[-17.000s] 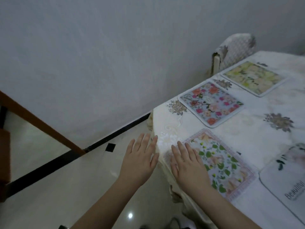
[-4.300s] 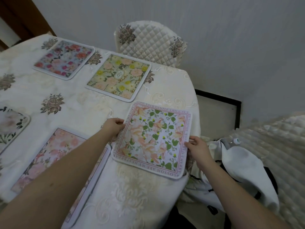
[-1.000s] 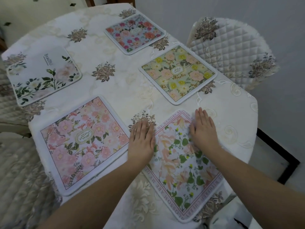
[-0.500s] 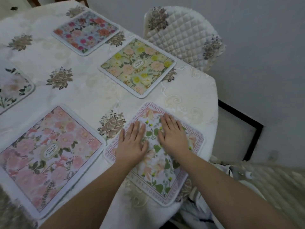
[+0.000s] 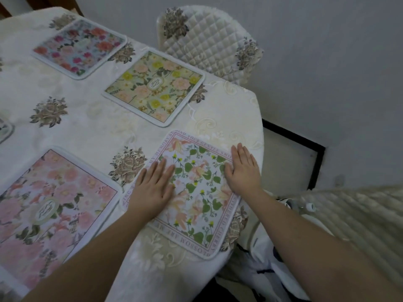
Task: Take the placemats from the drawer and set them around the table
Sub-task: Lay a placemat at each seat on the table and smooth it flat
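Both your hands lie flat, fingers spread: left hand (image 5: 152, 188) and right hand (image 5: 244, 171) press the green-leafed placemat (image 5: 194, 188), lettered along its pink border, at the table (image 5: 229, 110) edge, bare cloth beyond.

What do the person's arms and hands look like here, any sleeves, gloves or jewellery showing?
Both forearms are bare all the way to the bottom edge of the head view, with no sleeve in sight. The left hand and the right hand are bare too: no gloves, and no rings, watch or bracelet visible on the fingers or wrists. The nails look short and unpainted, though the picture is a little soft.
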A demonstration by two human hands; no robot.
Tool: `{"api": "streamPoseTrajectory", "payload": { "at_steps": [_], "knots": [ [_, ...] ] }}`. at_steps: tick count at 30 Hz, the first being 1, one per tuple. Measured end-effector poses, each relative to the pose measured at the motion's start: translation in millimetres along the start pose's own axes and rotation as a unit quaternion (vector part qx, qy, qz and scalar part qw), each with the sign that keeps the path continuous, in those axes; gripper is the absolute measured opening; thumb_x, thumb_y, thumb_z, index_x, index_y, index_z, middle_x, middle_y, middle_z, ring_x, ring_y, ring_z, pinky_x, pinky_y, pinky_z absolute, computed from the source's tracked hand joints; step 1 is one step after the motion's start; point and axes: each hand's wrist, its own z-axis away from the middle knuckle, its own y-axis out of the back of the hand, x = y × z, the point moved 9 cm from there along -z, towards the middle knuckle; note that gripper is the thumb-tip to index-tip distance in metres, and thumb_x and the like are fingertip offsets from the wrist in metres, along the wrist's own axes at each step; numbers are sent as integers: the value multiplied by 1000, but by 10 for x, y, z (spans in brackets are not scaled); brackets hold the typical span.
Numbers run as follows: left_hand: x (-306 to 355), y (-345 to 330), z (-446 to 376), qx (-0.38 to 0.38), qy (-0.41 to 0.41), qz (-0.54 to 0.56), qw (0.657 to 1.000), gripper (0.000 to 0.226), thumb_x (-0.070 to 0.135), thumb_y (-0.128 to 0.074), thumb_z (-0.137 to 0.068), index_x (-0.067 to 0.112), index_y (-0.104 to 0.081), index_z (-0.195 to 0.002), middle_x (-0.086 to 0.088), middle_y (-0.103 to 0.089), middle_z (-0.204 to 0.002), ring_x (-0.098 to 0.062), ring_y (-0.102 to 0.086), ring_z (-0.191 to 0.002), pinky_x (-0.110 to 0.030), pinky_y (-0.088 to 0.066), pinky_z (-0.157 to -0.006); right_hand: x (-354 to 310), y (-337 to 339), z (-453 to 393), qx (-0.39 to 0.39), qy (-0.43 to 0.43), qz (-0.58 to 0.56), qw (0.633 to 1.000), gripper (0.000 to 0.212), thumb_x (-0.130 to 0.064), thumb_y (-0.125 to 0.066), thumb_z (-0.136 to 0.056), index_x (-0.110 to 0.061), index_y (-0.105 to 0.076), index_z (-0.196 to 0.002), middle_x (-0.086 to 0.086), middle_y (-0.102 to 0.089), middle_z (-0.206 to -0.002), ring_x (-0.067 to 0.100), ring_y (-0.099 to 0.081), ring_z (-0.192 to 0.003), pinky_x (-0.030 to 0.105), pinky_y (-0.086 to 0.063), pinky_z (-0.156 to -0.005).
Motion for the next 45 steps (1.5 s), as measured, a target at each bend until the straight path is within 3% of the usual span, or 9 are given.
{"api": "streamPoseTrajectory", "payload": {
  "at_steps": [6, 13, 19, 22, 25, 29, 34, 39, 45],
  "knots": [
    [-217, 45, 141, 1, 31, 11, 999, 63, 57, -7, -99, 35, -3, -158, 6, 3, -167, -11, 10, -152, -33, 9, -123, 263, 71, 116, -9, -42, -22, 999, 66, -46, -26, -104, -15, -8, -158, 6, -1, -166, 18, 1, -153, 39, -2, -124],
    [-438, 164, 225, -7, 27, -70, 997, 75, 62, 11, -93, 22, 8, -156, 3, 9, -165, -9, 15, -149, -29, 23, -116, 405, 134, 374, -13, -125, -38, 991, 66, -45, -20, -105, -7, -5, -157, 10, -1, -166, 23, -1, -152, 42, -6, -124],
    [48, 164, 155, 24, -18, 8, 1000, 64, 50, -4, -101, 22, 0, -159, 4, 2, -166, -12, 8, -152, -32, 11, -122, -634, -71, 785, 23, -53, -74, 996, 60, -37, -18, -104, -12, -6, -158, 5, -1, -166, 17, 3, -152, 34, 4, -123],
    [145, 122, 142, 35, 20, 57, 998, 61, 43, -10, -102, 23, -5, -159, 4, 0, -166, -8, 7, -151, -33, 7, -123, -1240, -362, 1081, 11, -14, -70, 997, 60, -37, -18, -104, -13, -10, -158, 2, -4, -166, 14, 2, -152, 31, 11, -120],
    [146, 21, 247, 22, 2, 41, 999, 60, 44, -8, -102, 24, -6, -159, 6, -3, -166, -9, 6, -152, -36, 3, -124, -1535, -570, 1301, 5, 7, -33, 999, 60, -38, -20, -104, -10, -16, -157, 5, -9, -165, 16, -3, -153, 35, 11, -120],
    [136, -40, 340, 6, -54, 11, 998, 60, 49, -7, -102, 29, -8, -159, 9, -1, -165, -11, 3, -153, -40, -2, -124, -1474, -589, 1356, 10, 19, -3, 1000, 62, -43, -22, -102, -13, -20, -156, 3, -15, -165, 16, -8, -152, 37, 1, -123],
    [-51, -21, 392, -12, -53, -3, 999, 58, 51, -8, -102, 36, 1, -158, 10, 5, -166, -10, 7, -153, -35, 6, -123, -1131, -528, 1465, 2, 0, 3, 1000, 65, -48, -23, -101, -18, -13, -158, 0, -8, -165, 13, -2, -152, 34, 4, -123],
    [-262, 20, 433, -32, -47, 10, 998, 62, 57, -4, -99, 35, 6, -157, 10, 11, -166, -8, 16, -151, -31, 10, -122, -903, -390, 1542, 17, -19, 19, 999, 67, -48, -27, -101, -11, -21, -156, 6, -19, -164, 18, -11, -152, 36, -4, -124],
    [-449, 36, 474, -33, -14, 15, 999, 71, 62, -3, -96, 28, 8, -157, 8, 13, -165, -9, 16, -151, -32, 8, -123, -785, -401, 1564, 25, -49, 5, 998, 70, -52, -26, -101, -14, -10, -158, 9, 0, -164, 22, 4, -153, 35, 7, -123]
  ]
}}
